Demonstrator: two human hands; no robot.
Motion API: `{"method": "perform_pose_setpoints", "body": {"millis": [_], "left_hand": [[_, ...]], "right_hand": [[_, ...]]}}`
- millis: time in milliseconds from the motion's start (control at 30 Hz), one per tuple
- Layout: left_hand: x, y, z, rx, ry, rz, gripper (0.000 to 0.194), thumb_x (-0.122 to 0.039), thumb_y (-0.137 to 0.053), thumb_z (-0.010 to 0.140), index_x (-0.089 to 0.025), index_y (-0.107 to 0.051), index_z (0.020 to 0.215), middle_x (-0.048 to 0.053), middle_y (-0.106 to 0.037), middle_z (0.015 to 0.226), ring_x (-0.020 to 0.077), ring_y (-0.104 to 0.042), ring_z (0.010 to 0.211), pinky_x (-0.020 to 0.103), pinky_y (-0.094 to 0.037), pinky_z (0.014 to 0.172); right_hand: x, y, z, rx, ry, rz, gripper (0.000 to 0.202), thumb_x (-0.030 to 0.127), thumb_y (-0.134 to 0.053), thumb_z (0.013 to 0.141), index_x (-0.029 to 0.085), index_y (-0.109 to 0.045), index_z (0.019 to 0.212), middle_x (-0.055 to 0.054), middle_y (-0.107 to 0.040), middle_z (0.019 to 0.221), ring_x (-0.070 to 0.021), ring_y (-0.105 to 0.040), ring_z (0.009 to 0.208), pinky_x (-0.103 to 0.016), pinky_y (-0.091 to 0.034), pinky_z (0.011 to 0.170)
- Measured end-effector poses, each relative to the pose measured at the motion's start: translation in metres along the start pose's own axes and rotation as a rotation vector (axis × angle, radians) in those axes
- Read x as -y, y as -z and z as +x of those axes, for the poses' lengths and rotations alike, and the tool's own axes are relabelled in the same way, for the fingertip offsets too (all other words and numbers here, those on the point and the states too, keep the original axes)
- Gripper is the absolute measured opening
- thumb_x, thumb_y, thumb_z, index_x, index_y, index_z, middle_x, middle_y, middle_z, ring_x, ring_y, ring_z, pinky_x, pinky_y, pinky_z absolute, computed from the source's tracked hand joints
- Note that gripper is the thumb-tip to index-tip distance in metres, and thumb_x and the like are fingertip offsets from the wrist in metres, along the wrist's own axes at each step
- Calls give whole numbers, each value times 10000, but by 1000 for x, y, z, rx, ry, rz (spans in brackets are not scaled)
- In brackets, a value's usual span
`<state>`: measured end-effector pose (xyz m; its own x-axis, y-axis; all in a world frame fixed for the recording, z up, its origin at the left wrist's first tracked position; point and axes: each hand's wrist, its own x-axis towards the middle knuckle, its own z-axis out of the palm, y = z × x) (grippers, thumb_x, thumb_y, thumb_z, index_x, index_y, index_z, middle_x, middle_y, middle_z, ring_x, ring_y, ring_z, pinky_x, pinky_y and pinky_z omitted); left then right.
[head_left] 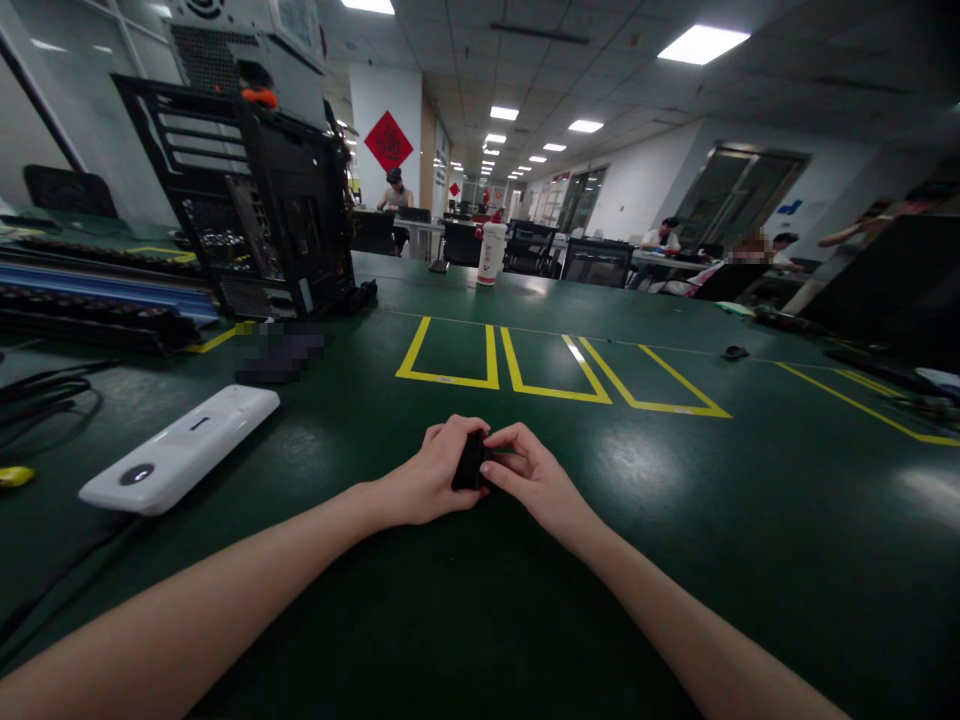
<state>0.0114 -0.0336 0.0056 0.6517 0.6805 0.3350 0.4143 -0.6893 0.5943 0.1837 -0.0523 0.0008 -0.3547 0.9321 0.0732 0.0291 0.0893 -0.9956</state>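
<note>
A small black block-like object (pixel 469 462) is between my two hands, low over the green table (pixel 525 590). My left hand (pixel 427 470) is closed around its left side, thumb at the near edge and fingers over the far edge. On its right side, the fingertips and thumb of my right hand (pixel 536 480) pinch together at the object's edge. What exactly the right fingertips grip is too small and dark to make out. Much of the object is hidden by my fingers, and its kind does not show.
Yellow tape outlines (pixel 559 397) mark the table beyond my hands. To the left lie a white device (pixel 184 445) with a cable and a black open computer case (pixel 292 220). A white cup (pixel 490 255) stands at the back. People sit at farther desks.
</note>
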Motion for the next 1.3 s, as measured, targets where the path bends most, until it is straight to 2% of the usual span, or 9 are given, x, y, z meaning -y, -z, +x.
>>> {"method": "perform_pose_setpoints", "body": {"millis": [167, 333, 467, 533, 733, 933, 1133, 1300], "left_hand": [[-3, 4, -1, 6, 10, -9, 552, -202, -595, 693, -229, -294, 1155, 72, -420, 1105, 227, -437, 1027, 429, -363, 902], [-7, 8, -1, 57, 21, -12, 531, -209, -577, 708, -226, -299, 1159, 78, -414, 1123, 232, -442, 1029, 431, -366, 900], [-1, 2, -1, 4, 17, 1, 557, -229, -602, 692, -229, -297, 1158, 70, -414, 1119, 233, -435, 1034, 433, -358, 911], [2, -2, 0, -21, 4, 11, 567, -221, -613, 678, -229, -300, 1151, 68, -416, 1113, 233, -430, 1035, 432, -356, 915], [3, -2, 0, -15, 5, 3, 551, -221, -603, 688, -229, -300, 1149, 65, -422, 1101, 224, -440, 1009, 417, -371, 898], [3, -1, -1, -4, -3, 5, 555, -217, -600, 690, -234, -297, 1154, 66, -418, 1107, 223, -444, 1007, 423, -365, 901], [4, -1, 0, -6, 6, 10, 561, -223, -606, 688, -230, -302, 1159, 67, -414, 1116, 225, -432, 1024, 415, -365, 905], [4, -2, -1, -13, 0, 11, 561, -228, -606, 689, -227, -299, 1159, 67, -419, 1111, 222, -438, 1018, 411, -369, 902]], "right_hand": [[3, 1, -2, 23, -24, -31, 289, 222, -568, 739, 228, -471, 1012, -28, -515, 1069, -183, -520, 1024, -364, -447, 867], [3, 2, -3, 66, 0, 22, 269, 185, -606, 707, 228, -472, 937, -9, -521, 1029, -166, -550, 971, -342, -462, 836], [-2, 2, 0, 7, 21, 9, 140, 234, -562, 750, 211, -503, 875, 0, -542, 928, -143, -570, 888, -309, -473, 782], [-4, 2, 1, -15, 32, 5, 140, 228, -573, 740, 207, -507, 861, 3, -546, 899, -146, -569, 890, -301, -472, 775], [-2, 2, 0, -10, -13, -21, 276, 215, -581, 731, 221, -473, 985, -29, -524, 1055, -175, -531, 1012, -341, -449, 859], [2, 2, -3, 51, 3, 20, 281, 190, -629, 688, 221, -467, 916, -9, -532, 1001, -171, -554, 969, -352, -454, 851], [-1, 2, 0, -10, 9, -25, 160, 245, -575, 739, 214, -489, 869, -3, -539, 920, -171, -572, 913, -329, -486, 766], [-2, 2, 0, -21, -7, -62, 260, 229, -565, 747, 236, -473, 990, -20, -517, 1050, -180, -529, 1014, -357, -456, 853]]}}
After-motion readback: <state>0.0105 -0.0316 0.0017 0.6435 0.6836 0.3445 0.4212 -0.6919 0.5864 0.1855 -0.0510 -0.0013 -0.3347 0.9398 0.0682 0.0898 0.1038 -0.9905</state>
